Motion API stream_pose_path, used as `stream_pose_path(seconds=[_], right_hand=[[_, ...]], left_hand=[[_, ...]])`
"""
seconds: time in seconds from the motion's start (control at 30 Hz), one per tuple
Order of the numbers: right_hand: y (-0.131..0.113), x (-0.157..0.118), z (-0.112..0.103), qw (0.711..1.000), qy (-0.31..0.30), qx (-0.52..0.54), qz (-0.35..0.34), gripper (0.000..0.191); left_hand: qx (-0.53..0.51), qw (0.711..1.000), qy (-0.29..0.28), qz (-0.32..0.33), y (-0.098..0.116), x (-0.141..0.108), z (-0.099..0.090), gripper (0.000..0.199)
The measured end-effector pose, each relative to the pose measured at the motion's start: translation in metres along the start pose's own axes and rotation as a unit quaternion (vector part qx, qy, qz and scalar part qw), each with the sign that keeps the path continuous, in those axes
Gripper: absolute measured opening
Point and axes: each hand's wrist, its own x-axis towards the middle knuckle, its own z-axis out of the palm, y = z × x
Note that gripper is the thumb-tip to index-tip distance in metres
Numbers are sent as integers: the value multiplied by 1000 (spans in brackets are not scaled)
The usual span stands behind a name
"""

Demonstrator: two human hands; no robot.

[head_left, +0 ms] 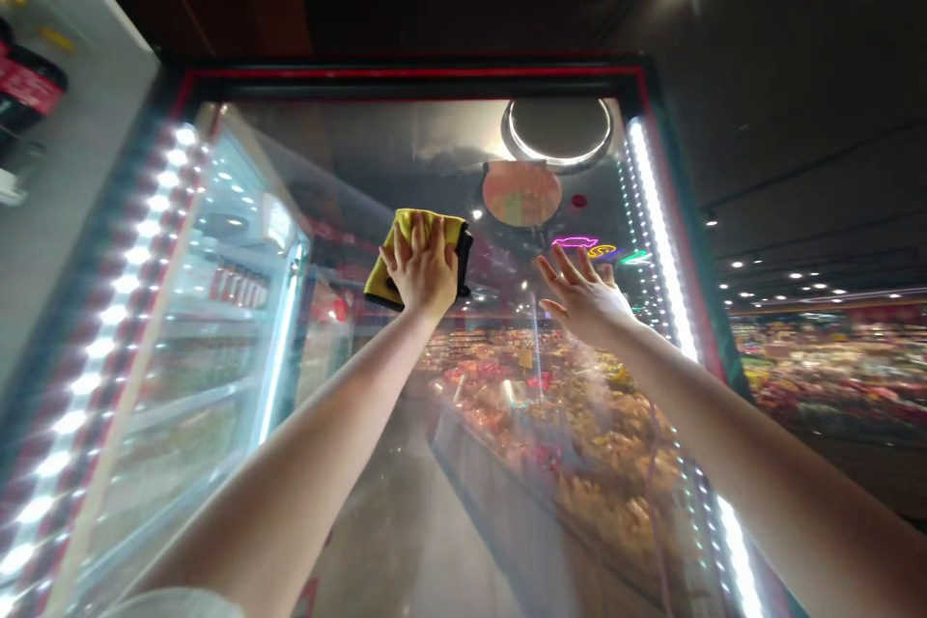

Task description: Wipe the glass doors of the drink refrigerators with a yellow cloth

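Note:
My left hand [426,272] lies with spread fingers over a folded yellow cleaning cloth [382,278] with black edging, holding it against the glass door [406,502]. The cloth sits on the upper middle of the pane. To the right, my right hand [588,301] is open and holds nothing, its fingers apart and pointing up. It is at the pane, but I cannot tell whether the palm touches the glass.
A dark door frame [412,75] with a red line surrounds the glass. Bright LED strips run down the left [112,314] and right [659,232] sides. Blurred bottles [29,82] stand at the far left. Shop displays [832,372] show beyond the door.

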Motion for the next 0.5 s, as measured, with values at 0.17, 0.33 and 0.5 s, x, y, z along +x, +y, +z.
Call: stream_pose_path(seconds=[0.17,0.33,0.5], right_hand=[[2,4,11,999,7,31,1,68],[23,-2,4,998,0,33,-52,68],[52,-20,5,993,14,38,-110,70]], left_hand=[[-14,994,-30,105,46,-5,17,55],[-12,964,-88,249,49,-15,13,53],[-6,970,-81,230,26,-11,7,50]])
